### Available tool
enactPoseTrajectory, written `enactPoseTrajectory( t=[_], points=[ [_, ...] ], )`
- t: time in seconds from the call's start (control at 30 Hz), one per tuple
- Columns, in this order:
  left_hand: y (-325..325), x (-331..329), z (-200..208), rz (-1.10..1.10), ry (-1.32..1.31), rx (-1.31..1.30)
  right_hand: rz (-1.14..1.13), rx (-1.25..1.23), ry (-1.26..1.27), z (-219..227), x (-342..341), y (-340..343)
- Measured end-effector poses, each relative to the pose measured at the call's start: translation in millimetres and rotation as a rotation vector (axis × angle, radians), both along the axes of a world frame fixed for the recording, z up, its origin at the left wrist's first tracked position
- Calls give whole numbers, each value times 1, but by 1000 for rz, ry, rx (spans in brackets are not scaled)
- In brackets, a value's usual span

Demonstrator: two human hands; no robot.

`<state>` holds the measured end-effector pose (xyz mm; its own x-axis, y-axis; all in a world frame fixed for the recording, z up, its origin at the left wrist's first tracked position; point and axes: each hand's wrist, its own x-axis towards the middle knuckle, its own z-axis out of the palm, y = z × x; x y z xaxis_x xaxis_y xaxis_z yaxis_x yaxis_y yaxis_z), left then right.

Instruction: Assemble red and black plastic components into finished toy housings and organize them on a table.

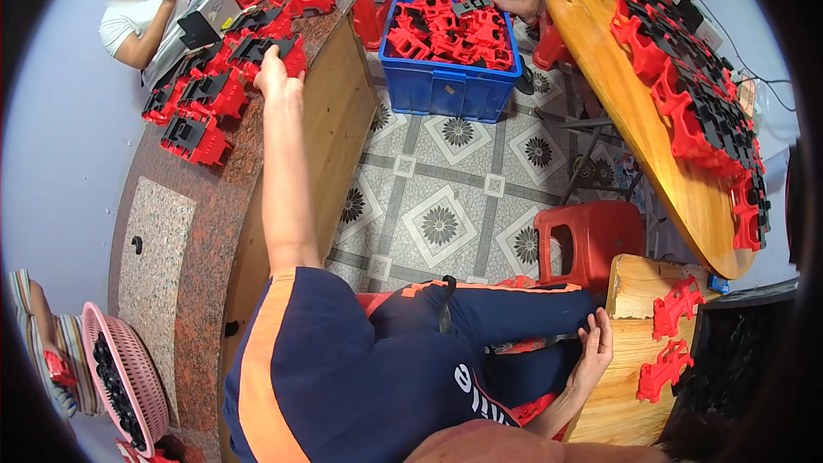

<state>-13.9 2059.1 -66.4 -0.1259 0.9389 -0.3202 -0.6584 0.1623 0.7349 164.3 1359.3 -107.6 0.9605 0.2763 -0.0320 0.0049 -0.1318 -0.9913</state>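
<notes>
1. Showing at the lower left rim, another person's striped clothing (71,339) borders a pink basket (147,369) that holds black parts (116,386).
2. Beyond the basket runs a reddish speckled stone counter (214,240) with a paler inset panel (163,214); one small black piece (137,245) lies on that panel. A pale wall (64,171) rises along its outer side.
3. Behind the counter's far end sits a person in a white shirt (129,30). Before that person, other red-and-black units (195,139) stand close together, black faces upward.
4. The wearer's left arm stretches along the counter to a red-and-black unit (250,50) near its inner edge. The left hand (281,86) touches the unit's near side; whether the fingers are closed around it cannot be told. The unit's black face points up, and its long axis runs crosswise to the forearm, right end slightly farther off.
5. On the grey tile floor (494,185), patterned with dark flowers, stands a blue crate (446,90) heaped with red pieces (446,34); another person's hand (514,9) is at its right rim.
6. Nearer, by a red stool (604,231), the wearer's right hand (593,350) lies loosely spread at the knee, nothing visible in its grasp. Beside it, a small wooden table (604,403) bears two red parts (665,370), both slanting toward the upper right.
7. Farthest right, a long wooden table (617,111) with rounded ends carries packed red-and-black assemblies (694,94).
</notes>
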Motion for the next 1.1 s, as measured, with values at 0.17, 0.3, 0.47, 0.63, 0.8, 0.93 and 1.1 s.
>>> enactPoseTrajectory(
  t=[0.17,0.3,0.47,0.63,0.8,0.93,1.1],
  points=[
    [12,127,-12,-201,-235,303,-146,-39,-19,7,-17,1],
    [-119,136,15,-133,-23,315,-254,9,-98,-9,-15,15],
    [-1,59,35,323,191,516,-905,-455,-711,-14,33,7],
    [-302,222,-2,-602,350,1128,-1417,-1196,-915,6,96,-60],
    [-512,274,-36,-1959,4,929,-945,-492,-571,-14,92,-78],
    [-577,293,-37,-2156,-28,414,-447,-612,-918,17,34,-31],
    [-571,283,-50,-2196,-134,287,-793,-250,-568,29,123,-107]
  ],
)
